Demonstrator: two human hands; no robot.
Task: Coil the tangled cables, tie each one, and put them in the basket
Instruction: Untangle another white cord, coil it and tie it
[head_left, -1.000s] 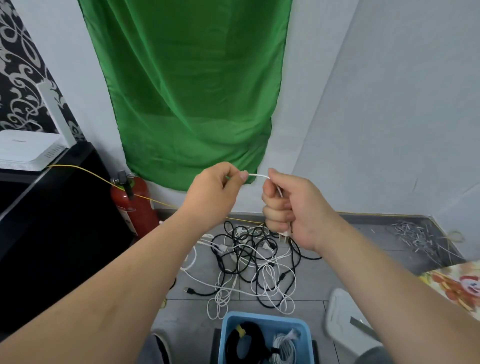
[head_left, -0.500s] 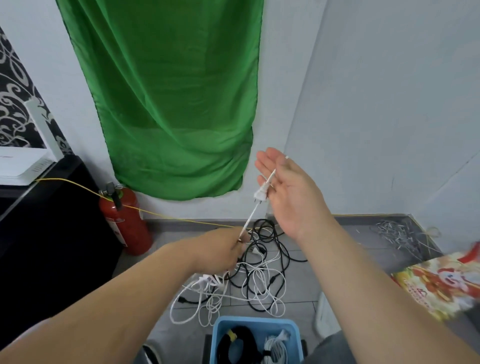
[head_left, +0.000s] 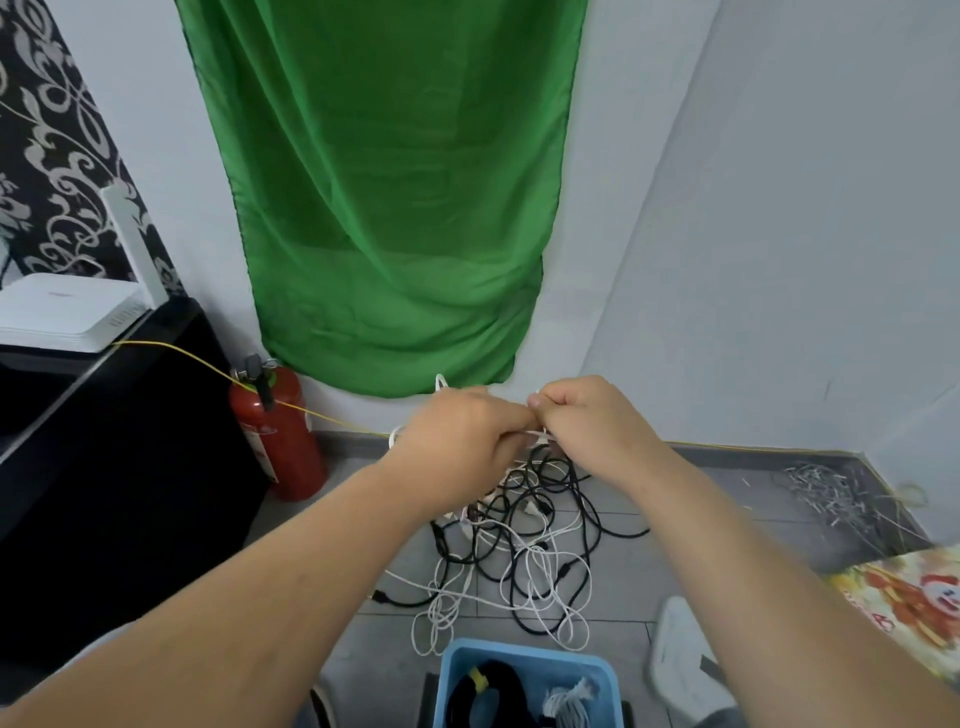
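One thin white cable (head_left: 532, 432) pinched between left hand (head_left: 457, 431), right hand (head_left: 587, 421).

**Both hands up front, knuckle to knuckle**

Both bare forearms reached in from the near corners and met mid-scene. The left hand (head_left: 457, 436) was back-up, fingers curled under, pinching a thin white cable (head_left: 531, 432). The right hand (head_left: 589, 421) sat just right of it, nearly touching, fingers curled on the same cable, one fingertip on top pointing left.
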